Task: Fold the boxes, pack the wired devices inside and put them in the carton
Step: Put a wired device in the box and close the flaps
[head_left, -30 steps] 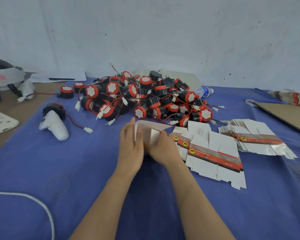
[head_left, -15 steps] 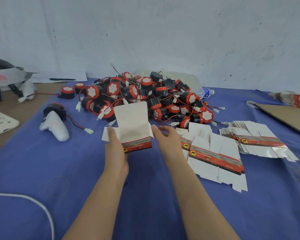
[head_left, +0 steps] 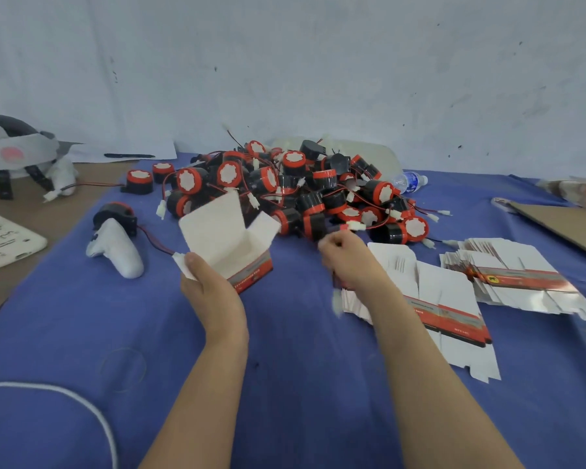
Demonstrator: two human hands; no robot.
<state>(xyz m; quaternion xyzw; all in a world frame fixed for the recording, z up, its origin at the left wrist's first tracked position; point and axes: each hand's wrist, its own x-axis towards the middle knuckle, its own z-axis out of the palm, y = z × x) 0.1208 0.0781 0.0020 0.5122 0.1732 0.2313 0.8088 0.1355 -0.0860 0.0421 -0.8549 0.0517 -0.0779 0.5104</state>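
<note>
My left hand (head_left: 210,292) grips a small white box (head_left: 230,238) with a red band, held upright above the blue cloth, its top flaps standing open. My right hand (head_left: 349,262) is at the near edge of the pile of black-and-red wired devices (head_left: 285,191). Its fingers are curled beside a white connector (head_left: 354,226); blur hides whether they pinch it. Flat unfolded boxes (head_left: 447,309) lie under and to the right of my right forearm, with a second stack (head_left: 515,275) further right.
A brown cardboard sheet (head_left: 562,225) lies at the right edge. A white controller (head_left: 115,248) leans against one device at the left. A water bottle (head_left: 410,181) lies behind the pile. A headset (head_left: 11,154) and a white cable (head_left: 82,401) are at the left.
The box went from flat between both hands to opened up. My right hand let go of it and moved right and forward to the pile; my left hand keeps the box.
</note>
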